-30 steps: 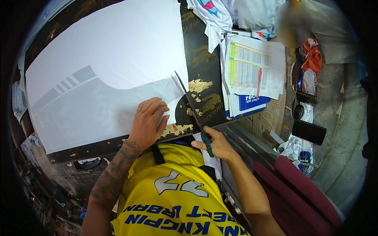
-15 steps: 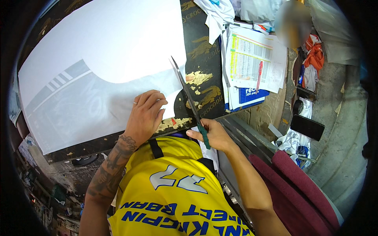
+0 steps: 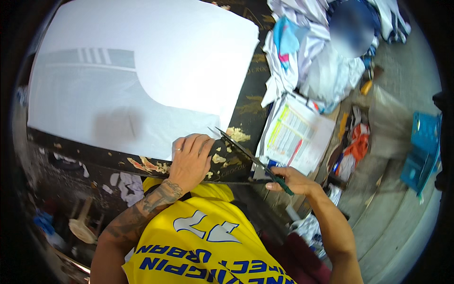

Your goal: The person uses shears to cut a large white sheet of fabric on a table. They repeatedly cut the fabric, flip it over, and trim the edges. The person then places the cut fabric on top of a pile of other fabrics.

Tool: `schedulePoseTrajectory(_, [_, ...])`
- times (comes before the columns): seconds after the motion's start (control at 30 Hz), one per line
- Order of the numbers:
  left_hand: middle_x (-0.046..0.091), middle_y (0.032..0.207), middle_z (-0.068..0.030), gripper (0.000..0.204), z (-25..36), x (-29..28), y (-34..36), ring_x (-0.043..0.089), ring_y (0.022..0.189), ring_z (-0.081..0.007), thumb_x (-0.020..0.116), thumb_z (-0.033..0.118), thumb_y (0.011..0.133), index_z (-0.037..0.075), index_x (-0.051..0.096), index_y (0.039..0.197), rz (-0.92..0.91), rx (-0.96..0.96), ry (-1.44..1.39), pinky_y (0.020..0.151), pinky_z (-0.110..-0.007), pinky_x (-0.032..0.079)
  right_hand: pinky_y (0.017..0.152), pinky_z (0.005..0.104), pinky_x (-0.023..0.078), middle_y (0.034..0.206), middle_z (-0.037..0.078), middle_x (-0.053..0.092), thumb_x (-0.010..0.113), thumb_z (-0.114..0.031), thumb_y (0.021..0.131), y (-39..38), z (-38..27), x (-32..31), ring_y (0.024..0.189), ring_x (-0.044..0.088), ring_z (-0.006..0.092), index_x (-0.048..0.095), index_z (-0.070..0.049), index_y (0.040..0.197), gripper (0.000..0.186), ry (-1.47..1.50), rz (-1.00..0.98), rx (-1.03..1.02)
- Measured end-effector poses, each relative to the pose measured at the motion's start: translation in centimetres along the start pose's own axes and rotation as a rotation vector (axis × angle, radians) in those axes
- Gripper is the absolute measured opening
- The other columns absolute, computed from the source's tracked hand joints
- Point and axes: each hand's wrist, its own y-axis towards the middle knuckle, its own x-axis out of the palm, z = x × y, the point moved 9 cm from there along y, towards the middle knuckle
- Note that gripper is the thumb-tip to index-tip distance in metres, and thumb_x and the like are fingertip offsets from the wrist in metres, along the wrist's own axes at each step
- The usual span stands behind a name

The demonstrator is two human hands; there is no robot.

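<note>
My right hand (image 3: 294,181) grips a pair of long dark scissors (image 3: 250,157) by their green-wrapped handles. The blades are slightly parted and point up and left, their tips over the lower right part of a large white sheet (image 3: 189,52). A grey printed shape (image 3: 94,90) with white stripes and a curved edge covers the sheet's lower left. My left hand (image 3: 193,156) lies palm down over the sheet's lower right corner, by the table's front edge. Its fingers are lightly bent and side by side, with nothing visible in them; the corner beneath is hidden.
The dark table top (image 3: 241,111) has worn, peeling patches. Right of the sheet are stacked papers (image 3: 293,130) with a red pen (image 3: 296,152). White cloth (image 3: 307,42) is heaped behind them. A blue plastic basket (image 3: 421,151) stands at the far right, and a stool (image 3: 84,227) at lower left.
The view has turned and shifted. My left hand has moved right to the sheet's corner. The scissors have tilted further left, and their tips have come slightly apart, close to the left fingers.
</note>
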Motion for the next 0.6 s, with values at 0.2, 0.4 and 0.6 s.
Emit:
schedulePoseTrajectory(0.2, [0.060,0.140,-0.0041,0.049,0.4,2.3,-1.4,0.050,0.137,-0.0202,0.068,0.035,0.094,0.010,0.065,0.136,0.084,0.012,0.254,0.116,-0.048,0.034,0.075,0.0382,0.045,0.079,0.005,0.050,0.086,-0.047,0.093,6.4,-6.7,-9.6,0.081,0.054,0.0204,0.059,-0.004,0.098,0.051,-0.471,-0.049,-0.319])
schedulePoseTrajectory(0.4, [0.062,0.136,-0.0025,0.047,0.4,2.3,-1.4,0.053,0.134,-0.0193,0.070,0.033,0.091,0.011,0.068,0.132,0.111,0.015,0.258,0.115,-0.048,0.037,0.074,0.0380,0.044,0.077,0.005,0.047,0.089,-0.052,0.087,7.9,-10.5,-10.6,0.080,0.053,0.0205,0.060,-0.004,0.094,0.057,-0.585,-0.092,-0.318])
schedulePoseTrajectory(0.6, [0.063,0.135,-0.0018,0.047,0.4,2.2,-1.3,0.053,0.133,-0.0188,0.070,0.034,0.089,0.011,0.069,0.130,0.119,0.014,0.262,0.114,-0.047,0.037,0.066,0.0359,0.041,0.073,0.003,0.051,0.093,-0.052,0.082,9.2,-9.6,-10.7,0.072,0.049,0.0160,0.060,-0.005,0.087,0.058,-0.654,-0.132,-0.232])
